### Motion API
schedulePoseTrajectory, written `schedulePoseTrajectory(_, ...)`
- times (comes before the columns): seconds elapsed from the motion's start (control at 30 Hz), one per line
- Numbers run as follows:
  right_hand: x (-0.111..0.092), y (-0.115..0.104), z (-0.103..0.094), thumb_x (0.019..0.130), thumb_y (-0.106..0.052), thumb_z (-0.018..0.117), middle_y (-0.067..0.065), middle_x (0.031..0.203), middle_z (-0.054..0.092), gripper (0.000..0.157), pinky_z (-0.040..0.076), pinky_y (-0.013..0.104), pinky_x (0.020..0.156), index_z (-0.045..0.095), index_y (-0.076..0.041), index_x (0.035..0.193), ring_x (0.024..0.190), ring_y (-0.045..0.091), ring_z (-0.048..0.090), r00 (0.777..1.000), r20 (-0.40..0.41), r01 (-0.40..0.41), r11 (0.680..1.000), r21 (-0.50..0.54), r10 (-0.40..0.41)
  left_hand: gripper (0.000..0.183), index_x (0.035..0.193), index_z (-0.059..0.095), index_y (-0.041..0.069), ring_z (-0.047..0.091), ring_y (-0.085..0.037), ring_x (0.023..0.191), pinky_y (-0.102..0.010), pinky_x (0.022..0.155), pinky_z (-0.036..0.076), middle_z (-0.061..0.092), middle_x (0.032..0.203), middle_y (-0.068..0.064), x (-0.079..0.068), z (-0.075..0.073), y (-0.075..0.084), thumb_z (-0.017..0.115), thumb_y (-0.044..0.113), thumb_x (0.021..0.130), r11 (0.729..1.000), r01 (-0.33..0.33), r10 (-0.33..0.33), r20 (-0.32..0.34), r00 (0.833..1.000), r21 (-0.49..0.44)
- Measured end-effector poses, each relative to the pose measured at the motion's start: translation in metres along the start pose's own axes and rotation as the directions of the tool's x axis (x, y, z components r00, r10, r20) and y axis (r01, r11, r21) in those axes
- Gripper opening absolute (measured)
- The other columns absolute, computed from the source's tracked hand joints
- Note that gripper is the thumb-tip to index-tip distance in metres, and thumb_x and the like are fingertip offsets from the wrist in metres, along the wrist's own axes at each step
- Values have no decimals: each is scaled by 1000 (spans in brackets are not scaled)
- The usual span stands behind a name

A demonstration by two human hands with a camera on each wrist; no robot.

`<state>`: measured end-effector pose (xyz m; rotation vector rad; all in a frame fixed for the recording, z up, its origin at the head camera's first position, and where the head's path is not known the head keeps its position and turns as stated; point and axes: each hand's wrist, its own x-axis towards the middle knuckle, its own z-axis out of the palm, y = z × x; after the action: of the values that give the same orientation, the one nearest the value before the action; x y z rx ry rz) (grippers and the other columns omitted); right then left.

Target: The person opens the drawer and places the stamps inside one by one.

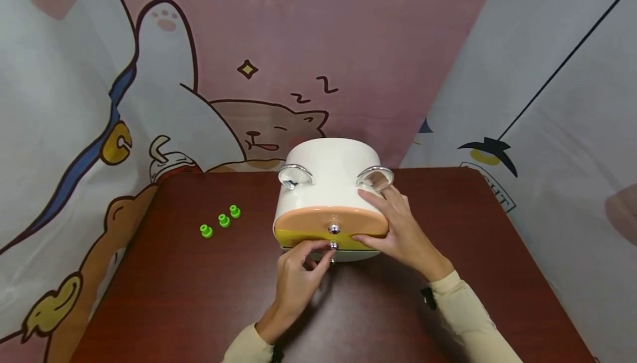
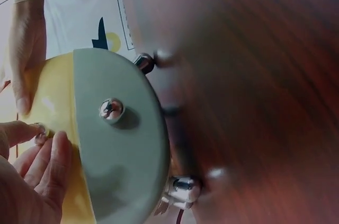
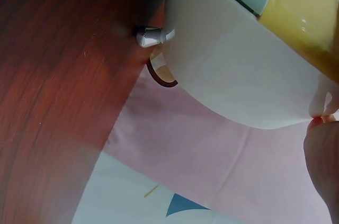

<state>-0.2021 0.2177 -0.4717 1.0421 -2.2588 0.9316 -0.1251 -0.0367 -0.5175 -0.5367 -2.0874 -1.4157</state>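
Note:
A small white drawer box (image 1: 330, 169) with a rounded body stands on the table. Its front has an orange drawer (image 1: 303, 222), a yellow drawer (image 2: 53, 91) and a grey-green drawer (image 2: 114, 155), each with a silver knob. Thumb and fingertips of my left hand (image 1: 298, 277) pinch the yellow drawer's knob (image 1: 333, 245). My right hand (image 1: 400, 230) grips the box at its right side, thumb against the front and fingers on the white shell. In the right wrist view, only part of the right hand (image 3: 323, 155) shows at the edge.
Two silver ear-shaped loops (image 1: 296, 176) stick up from the box's top. Silver feet (image 2: 183, 189) are under it. Several small green pegs (image 1: 224, 220) lie to the left on the dark red-brown table (image 1: 199, 296). A printed cloth (image 1: 348, 36) hangs behind the table.

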Motion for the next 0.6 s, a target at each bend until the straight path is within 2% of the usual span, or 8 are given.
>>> schedulePoseTrajectory(0.1, -2, 0, 0, 62, -13, 108, 23, 152, 52, 114, 32, 70, 104, 52, -13, 161, 144, 48, 43, 1000, -6, -8, 1000, 1, 8, 18, 104, 81, 5, 71, -11, 71, -28, 53, 58, 79, 92, -1, -1, -10, -3, 89, -1, 89, 1000, -19, 19, -17, 1000, -5)
schedulePoseTrajectory(0.2, -4, -2, 0, 61, -11, 108, 25, 148, 53, 113, 31, 71, 106, 54, -14, 160, 147, 52, 39, 1000, -10, -16, 1000, 12, 16, 19, 102, 80, 5, 69, -13, 66, -29, 50, 56, 77, 87, -2, -3, -25, -7, 86, -6, 87, 999, -41, 41, -73, 996, 9)
schedulePoseTrajectory(0.3, -5, -2, 0, 61, -10, 108, 24, 148, 52, 113, 30, 70, 106, 54, -15, 160, 148, 50, 38, 999, -11, -35, 999, 30, 35, 22, 101, 80, 7, 66, -14, 60, -29, 48, 54, 75, 83, -1, -6, -37, -11, 85, -8, 85, 999, -25, 27, -110, 994, 22)
schedulePoseTrajectory(0.37, -5, -3, 0, 60, -8, 108, 24, 149, 51, 113, 29, 70, 106, 54, -16, 159, 148, 49, 37, 999, -14, -46, 998, 42, 47, 23, 101, 80, 9, 64, -13, 58, -26, 48, 53, 75, 82, 1, -10, -40, -14, 86, -7, 85, 1000, 12, -9, -97, 995, 25)
schedulePoseTrajectory(0.47, -6, -3, 0, 60, -9, 108, 24, 151, 51, 113, 28, 70, 107, 54, -16, 159, 149, 48, 36, 998, -12, -59, 997, 49, 59, 21, 100, 80, 9, 65, -10, 57, -23, 49, 53, 74, 81, 4, -15, -37, -15, 87, -5, 86, 994, 108, -107, -51, 993, -1)
schedulePoseTrajectory(0.6, -4, -2, 1, 61, -8, 108, 23, 150, 52, 112, 30, 69, 107, 54, -17, 160, 148, 46, 38, 998, -8, -59, 997, 50, 59, 14, 98, 81, 7, 70, -10, 60, -23, 51, 55, 75, 79, 5, -21, -25, -15, 89, 1, 88, 966, 258, -258, -1, 966, -29)
